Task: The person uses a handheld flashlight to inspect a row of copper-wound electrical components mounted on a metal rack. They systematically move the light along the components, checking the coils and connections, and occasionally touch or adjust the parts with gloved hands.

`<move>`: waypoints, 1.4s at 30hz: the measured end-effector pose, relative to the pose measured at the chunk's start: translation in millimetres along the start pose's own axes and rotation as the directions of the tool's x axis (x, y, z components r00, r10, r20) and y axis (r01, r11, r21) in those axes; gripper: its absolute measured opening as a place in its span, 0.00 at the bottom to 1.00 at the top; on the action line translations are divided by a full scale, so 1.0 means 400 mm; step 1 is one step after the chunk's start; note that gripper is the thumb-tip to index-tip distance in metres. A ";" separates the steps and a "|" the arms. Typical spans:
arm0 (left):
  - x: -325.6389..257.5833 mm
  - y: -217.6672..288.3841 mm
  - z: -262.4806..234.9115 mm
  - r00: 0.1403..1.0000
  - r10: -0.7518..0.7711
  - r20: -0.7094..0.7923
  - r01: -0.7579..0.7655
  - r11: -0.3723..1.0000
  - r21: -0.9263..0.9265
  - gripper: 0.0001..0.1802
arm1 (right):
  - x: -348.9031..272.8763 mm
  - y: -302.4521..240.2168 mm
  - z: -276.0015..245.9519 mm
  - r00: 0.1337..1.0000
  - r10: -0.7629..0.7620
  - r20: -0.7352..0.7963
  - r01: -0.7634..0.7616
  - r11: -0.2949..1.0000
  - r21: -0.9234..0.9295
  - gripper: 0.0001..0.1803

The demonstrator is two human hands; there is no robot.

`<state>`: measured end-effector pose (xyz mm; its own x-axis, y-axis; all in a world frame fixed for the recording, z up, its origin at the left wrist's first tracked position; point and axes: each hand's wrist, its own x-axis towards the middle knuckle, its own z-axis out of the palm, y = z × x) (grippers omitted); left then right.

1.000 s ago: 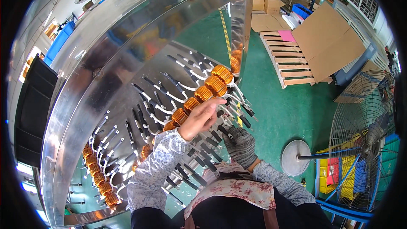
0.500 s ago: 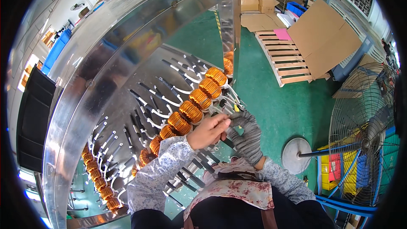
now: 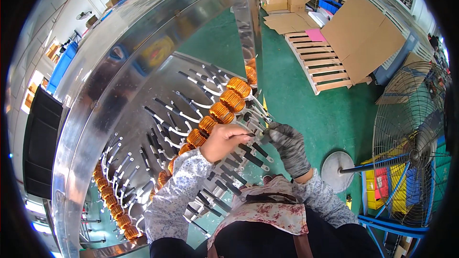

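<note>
A slanting row of copper-wound toroid coils (image 3: 233, 100) lies on a shiny metal shelf, with white leads and black-sleeved ends on both sides. My bare left hand (image 3: 222, 142) is in front of the coils, thumb and fingers pinched on a small black sleeve (image 3: 251, 135). To its right, my right hand (image 3: 289, 149) wears a grey knitted glove. Its fingertips close on the end of a white wire lead (image 3: 260, 113) with a metal terminal. Below the hands, several black-sleeved leads (image 3: 254, 158) with metal lugs stick out toward me.
A polished metal frame (image 3: 81, 129) curves round the left and top, and a second coil row (image 3: 111, 203) lies lower left. At right stand a caged fan (image 3: 416, 153) and its round base (image 3: 337, 172). A wooden pallet (image 3: 318, 62) and cardboard sheet (image 3: 366, 36) are farther back.
My hands were close together and have drawn apart. The black sleeve now shows in my left fingertips, and the right fingertips are at the lead's end. The view has shifted slightly.
</note>
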<state>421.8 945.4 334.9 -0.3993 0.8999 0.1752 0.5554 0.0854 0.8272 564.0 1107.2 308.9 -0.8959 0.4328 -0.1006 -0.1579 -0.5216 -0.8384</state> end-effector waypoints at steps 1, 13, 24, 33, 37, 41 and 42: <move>0.002 -0.008 -0.012 0.985 0.170 -0.029 -0.162 0.968 0.192 0.05 | 0.002 -0.001 -0.020 0.998 0.042 0.036 -0.045 0.995 0.091 0.14; 0.024 -0.049 0.002 0.987 0.152 0.051 -0.157 0.857 0.490 0.09 | -0.047 0.019 -0.033 0.884 0.400 0.242 -0.382 0.916 -0.121 0.14; 0.018 -0.058 0.014 0.993 0.076 -0.088 -0.053 0.968 0.245 0.07 | -0.057 0.083 -0.020 0.927 0.357 0.111 -0.328 0.919 -0.219 0.15; 0.008 -0.065 0.022 0.990 0.003 -0.141 0.018 0.989 0.150 0.05 | -0.047 0.079 0.027 0.953 0.301 0.031 -0.274 0.903 -0.331 0.14; 0.011 -0.047 0.018 0.990 -0.029 -0.139 0.049 0.988 0.143 0.04 | -0.046 0.093 0.054 0.967 0.254 0.010 -0.247 0.951 -0.186 0.13; 0.019 -0.020 -0.003 0.987 -0.101 -0.124 0.107 0.993 0.046 0.05 | 0.021 0.163 -0.023 0.967 0.144 0.210 -0.010 0.847 -0.532 0.14; 0.026 -0.021 -0.017 0.983 -0.069 -0.171 0.077 0.996 0.036 0.06 | 0.022 0.154 -0.015 0.969 0.156 0.189 -0.021 0.821 -0.571 0.13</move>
<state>408.0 951.0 333.4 -0.5557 0.8055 0.2060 0.5492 0.1696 0.8183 549.0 1083.4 253.1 -0.9717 0.1992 -0.1270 0.1261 -0.0174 -0.9919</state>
